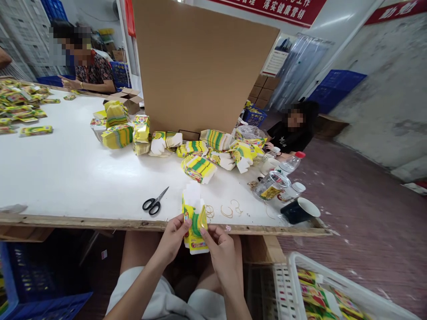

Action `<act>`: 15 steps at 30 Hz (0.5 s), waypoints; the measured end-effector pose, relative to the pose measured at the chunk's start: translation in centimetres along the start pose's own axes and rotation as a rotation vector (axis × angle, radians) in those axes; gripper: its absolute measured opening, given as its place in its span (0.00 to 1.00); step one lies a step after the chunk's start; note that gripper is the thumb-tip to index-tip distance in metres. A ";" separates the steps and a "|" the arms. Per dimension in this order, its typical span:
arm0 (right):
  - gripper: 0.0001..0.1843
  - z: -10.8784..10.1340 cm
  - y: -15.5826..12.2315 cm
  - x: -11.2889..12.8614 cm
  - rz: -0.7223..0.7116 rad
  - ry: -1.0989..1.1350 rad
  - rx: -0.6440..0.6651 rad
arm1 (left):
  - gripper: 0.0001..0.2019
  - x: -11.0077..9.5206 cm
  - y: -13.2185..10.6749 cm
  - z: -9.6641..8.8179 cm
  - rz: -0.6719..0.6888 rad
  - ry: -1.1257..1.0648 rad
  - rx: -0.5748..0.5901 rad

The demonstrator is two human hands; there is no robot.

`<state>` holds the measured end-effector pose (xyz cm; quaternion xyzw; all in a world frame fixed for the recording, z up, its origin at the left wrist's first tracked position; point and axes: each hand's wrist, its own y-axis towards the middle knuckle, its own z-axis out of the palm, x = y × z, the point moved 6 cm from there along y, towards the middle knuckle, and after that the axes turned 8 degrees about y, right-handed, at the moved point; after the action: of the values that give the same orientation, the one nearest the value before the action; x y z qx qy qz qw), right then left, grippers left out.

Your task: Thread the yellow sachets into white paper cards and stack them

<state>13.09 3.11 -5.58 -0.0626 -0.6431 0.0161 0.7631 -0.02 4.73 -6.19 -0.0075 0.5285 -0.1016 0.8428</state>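
Between my two hands, over the table's front edge, is a yellow-and-green printed carton [196, 235] with white flaps sticking up at its far end. My left hand [176, 235] pinches its left side, thumb on top. My right hand [218, 242] grips the right side, thumb on the printed face. Just beyond the carton lies a bundle of flat cartons [199, 169] on the white table [100, 182]. Black-handled scissors [155, 203] rest to the left. Several loose rubber bands [227, 211] lie to the right of the carton.
Stacks of flat cartons [116, 129] line a tall cardboard sheet [203, 66]. A clear jar [271, 184], bottles and a dark mug [300, 210] stand at the right corner. A white basket [293, 284] holds packets below. Two people sit across the table; a blue crate [50, 306] is lower left.
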 end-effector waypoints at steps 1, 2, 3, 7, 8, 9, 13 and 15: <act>0.20 0.0 0.0 -0.1 -0.008 -0.007 -0.010 | 0.23 0.0 0.0 0.1 0.005 0.014 -0.014; 0.20 -0.1 0.0 -0.2 -0.021 -0.017 -0.022 | 0.23 0.0 0.0 0.1 0.010 0.028 -0.028; 0.19 -0.1 -0.1 -0.3 -0.034 -0.029 -0.036 | 0.22 0.0 -0.1 0.1 0.017 0.041 -0.043; 0.17 -0.5 -0.2 0.3 -0.068 -0.081 -0.060 | 0.27 -1.0 -0.5 -0.3 0.086 0.135 -0.112; 0.16 -0.6 -0.2 0.7 -0.078 -0.102 -0.053 | 0.29 -1.3 -0.7 -0.3 0.106 0.172 -0.111; 0.17 -0.7 -0.2 1.0 -0.089 -0.122 -0.043 | 0.29 -1.6 -0.9 -0.2 0.123 0.211 -0.096; 0.30 -1.1 0.4 2.7 -0.149 -0.116 0.039 | 0.27 -2.4 -1.4 0.5 0.131 0.332 0.033; 0.26 -1.2 0.8 3.4 -0.155 -0.096 0.119 | 0.24 -2.5 -1.5 0.7 0.100 0.335 0.097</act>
<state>14.95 4.18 -2.53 0.0336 -0.6798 -0.0015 0.7326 -0.70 3.60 -3.51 0.0765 0.6558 -0.0847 0.7463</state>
